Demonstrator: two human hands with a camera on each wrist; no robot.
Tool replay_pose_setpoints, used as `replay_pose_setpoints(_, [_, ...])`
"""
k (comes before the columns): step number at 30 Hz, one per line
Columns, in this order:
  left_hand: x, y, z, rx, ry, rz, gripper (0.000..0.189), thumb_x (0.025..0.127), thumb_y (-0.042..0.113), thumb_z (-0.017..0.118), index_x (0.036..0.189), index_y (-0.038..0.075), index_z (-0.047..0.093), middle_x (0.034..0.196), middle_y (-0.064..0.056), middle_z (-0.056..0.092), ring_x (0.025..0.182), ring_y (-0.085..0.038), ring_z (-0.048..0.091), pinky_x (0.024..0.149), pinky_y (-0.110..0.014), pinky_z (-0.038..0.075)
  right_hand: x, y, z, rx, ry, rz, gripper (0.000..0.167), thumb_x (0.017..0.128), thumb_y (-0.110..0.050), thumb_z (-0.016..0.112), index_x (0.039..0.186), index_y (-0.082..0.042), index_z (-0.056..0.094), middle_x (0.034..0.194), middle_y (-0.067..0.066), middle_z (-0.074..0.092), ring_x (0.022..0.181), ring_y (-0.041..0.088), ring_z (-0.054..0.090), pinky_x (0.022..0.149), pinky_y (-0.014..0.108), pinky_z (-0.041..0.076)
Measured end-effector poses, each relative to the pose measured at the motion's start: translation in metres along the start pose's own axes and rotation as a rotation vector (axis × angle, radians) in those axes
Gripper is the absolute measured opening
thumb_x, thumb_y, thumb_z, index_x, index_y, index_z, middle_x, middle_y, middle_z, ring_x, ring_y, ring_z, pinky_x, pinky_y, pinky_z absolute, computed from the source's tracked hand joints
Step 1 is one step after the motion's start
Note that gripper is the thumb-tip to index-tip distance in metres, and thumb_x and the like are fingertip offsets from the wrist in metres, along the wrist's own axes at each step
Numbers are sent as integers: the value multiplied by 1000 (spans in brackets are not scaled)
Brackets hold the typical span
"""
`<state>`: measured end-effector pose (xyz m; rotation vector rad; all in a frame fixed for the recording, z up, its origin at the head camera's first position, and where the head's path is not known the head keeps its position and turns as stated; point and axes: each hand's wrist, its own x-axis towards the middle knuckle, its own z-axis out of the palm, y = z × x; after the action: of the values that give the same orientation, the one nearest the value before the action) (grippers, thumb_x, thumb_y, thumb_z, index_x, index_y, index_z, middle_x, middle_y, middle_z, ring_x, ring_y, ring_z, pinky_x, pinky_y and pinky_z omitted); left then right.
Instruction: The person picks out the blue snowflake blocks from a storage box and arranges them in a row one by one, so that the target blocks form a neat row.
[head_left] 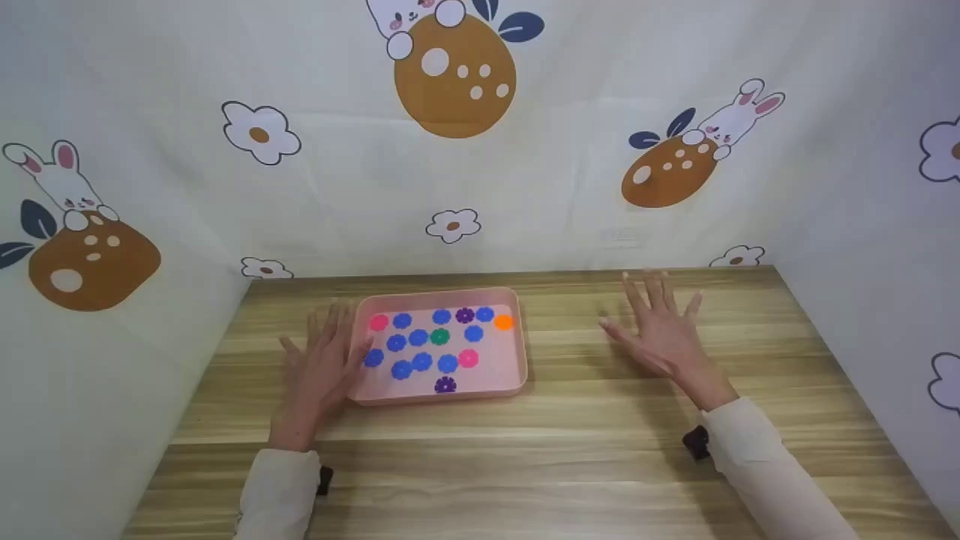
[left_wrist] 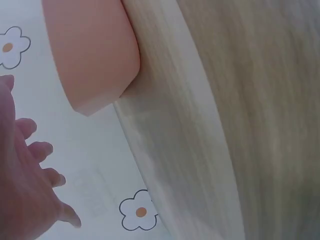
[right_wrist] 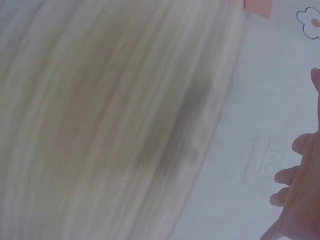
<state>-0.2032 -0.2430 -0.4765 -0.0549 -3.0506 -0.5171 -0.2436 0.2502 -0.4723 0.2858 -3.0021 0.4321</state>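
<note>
A shallow pink tray (head_left: 491, 379) lies on the wooden table, with several flower-shaped plastic discs spread inside it. Most are blue, like one disc (head_left: 418, 337) near the middle; others are pink, purple, green and orange. My left hand (head_left: 319, 367) is at the tray's left side, fingers spread, its thumb overlapping the rim in the head view; whether it touches the rim I cannot tell. To the right of the tray, well apart from it, my right hand (head_left: 664, 334) hovers over the table with fingers spread and nothing held. The left wrist view shows the tray's outer wall (left_wrist: 95, 55) beside the left hand.
The wood-grain table (head_left: 480, 465) runs back to a pale curtain (head_left: 360, 195) printed with rabbits, fruit and flowers, which also hangs on both sides. A small dark object (head_left: 696, 442) sits at the right wrist, another (head_left: 325, 480) at the left.
</note>
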Motion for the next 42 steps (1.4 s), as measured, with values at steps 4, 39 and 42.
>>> replay_pose_setpoints(4, [-6, -1, -5, -130, -17, -37, 74, 104, 59, 29, 162, 16, 12, 170, -15, 7, 154, -47, -2, 113, -79, -11, 2, -16, -3, 26, 1, -39, 87, 97, -66, 44, 161, -15, 18, 168, 20, 13, 155, 46, 5, 111, 82, -8])
replay_pose_setpoints(39, [-9, -28, 11, -1036, 56, -345, 60, 106, 48, 40, 155, 13, 38, 155, -13, 46, 143, -28, 46, 117, -42, 42, 59, -157, 41, 959, -172, 56, 49, 94, -22, 72, 141, -19, 58, 143, 8, 59, 131, 27, 58, 106, 38, 53])
replay_pose_setpoints(42, [-11, -26, 13, -1074, 42, -359, 60, 105, 46, 43, 156, 15, 36, 158, -13, 43, 146, -27, 43, 119, -42, 39, 60, -168, 48, 978, -177, 35, 48, 93, -14, 71, 140, -18, 60, 140, 7, 62, 126, 26, 62, 102, 35, 55])
